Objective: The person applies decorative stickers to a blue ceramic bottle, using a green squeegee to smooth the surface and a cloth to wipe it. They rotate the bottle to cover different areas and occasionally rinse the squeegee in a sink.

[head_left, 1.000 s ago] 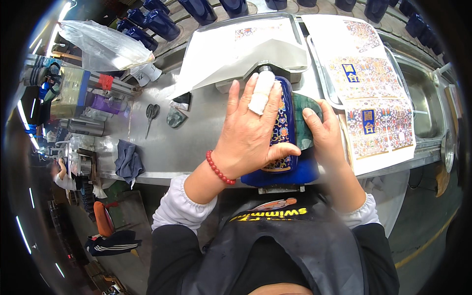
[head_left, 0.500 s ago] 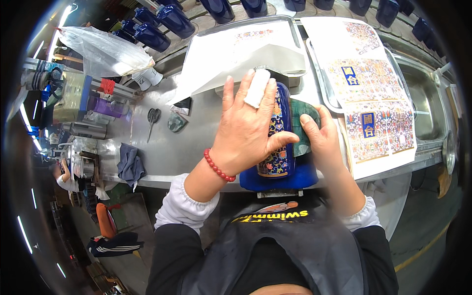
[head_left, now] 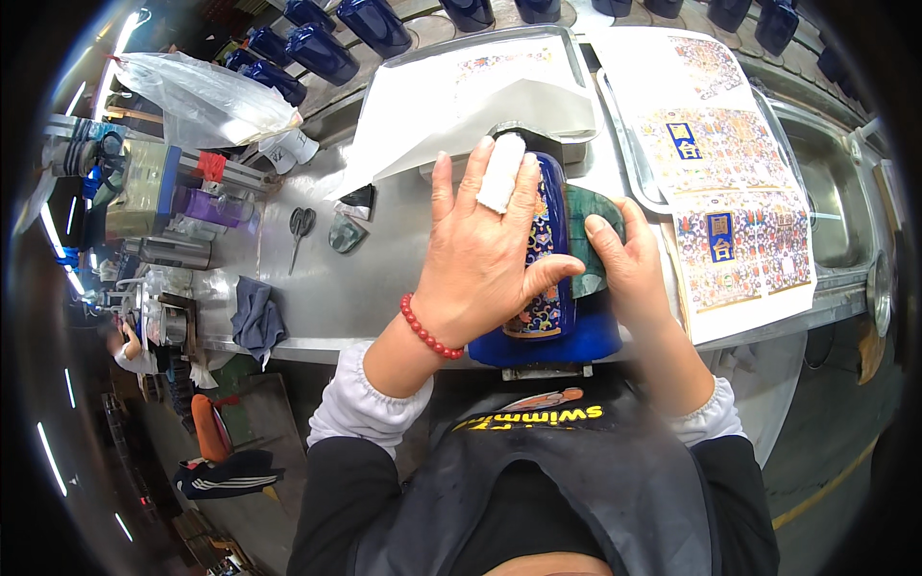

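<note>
While my left hand lies spread on one blue bottle, fingers extended and unclenched, my right hand grips one green pad against the bottle's right side. Bottle: floral-patterned, lying over a blue rest, near edge of metal counter.

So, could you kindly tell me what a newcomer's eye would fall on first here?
Probably the glossy blue bottle with its colourful floral pattern, in the middle, under the spread left hand with its white-wrapped finger. Beside it, the right hand holds a flat green piece. Bright patterned sheets lie to the right, and dark blue bottles line the top edge.
</note>
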Tool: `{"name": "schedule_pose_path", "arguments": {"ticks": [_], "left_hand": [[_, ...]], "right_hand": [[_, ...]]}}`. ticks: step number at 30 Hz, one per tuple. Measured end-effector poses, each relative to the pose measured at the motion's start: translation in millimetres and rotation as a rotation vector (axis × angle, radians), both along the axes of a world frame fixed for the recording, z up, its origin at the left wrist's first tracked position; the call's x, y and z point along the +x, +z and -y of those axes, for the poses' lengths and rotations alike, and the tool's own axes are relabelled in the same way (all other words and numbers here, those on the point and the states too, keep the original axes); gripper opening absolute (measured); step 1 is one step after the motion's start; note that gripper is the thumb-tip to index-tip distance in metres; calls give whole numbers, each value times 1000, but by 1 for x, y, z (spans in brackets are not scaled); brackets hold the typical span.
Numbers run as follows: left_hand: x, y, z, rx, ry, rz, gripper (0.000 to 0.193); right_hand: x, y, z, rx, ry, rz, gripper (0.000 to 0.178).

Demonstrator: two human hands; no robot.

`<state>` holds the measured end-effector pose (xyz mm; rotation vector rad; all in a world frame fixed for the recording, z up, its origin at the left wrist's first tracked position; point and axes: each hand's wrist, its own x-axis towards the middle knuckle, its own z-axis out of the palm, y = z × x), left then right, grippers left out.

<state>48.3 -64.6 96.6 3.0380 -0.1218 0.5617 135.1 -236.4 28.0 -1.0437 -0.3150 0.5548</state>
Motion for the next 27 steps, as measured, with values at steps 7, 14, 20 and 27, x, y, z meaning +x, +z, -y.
{"name": "schedule_pose_path", "arguments": {"ticks": [7, 14, 20, 27], "left_hand": [[3, 5, 1, -98, -8, -6, 103], [-54, -17, 13, -369, 36, 20, 114], [-71, -44, 31, -314, 73, -20, 121], [-68, -53, 31, -328, 30, 53, 117]], "right_hand": [[3, 11, 1, -28, -36, -10, 22], [13, 36, -20, -251, -161, 666, 23], [6, 30, -18, -459, -139, 469, 25], [-34, 24, 7, -177, -37, 400, 27]]}}
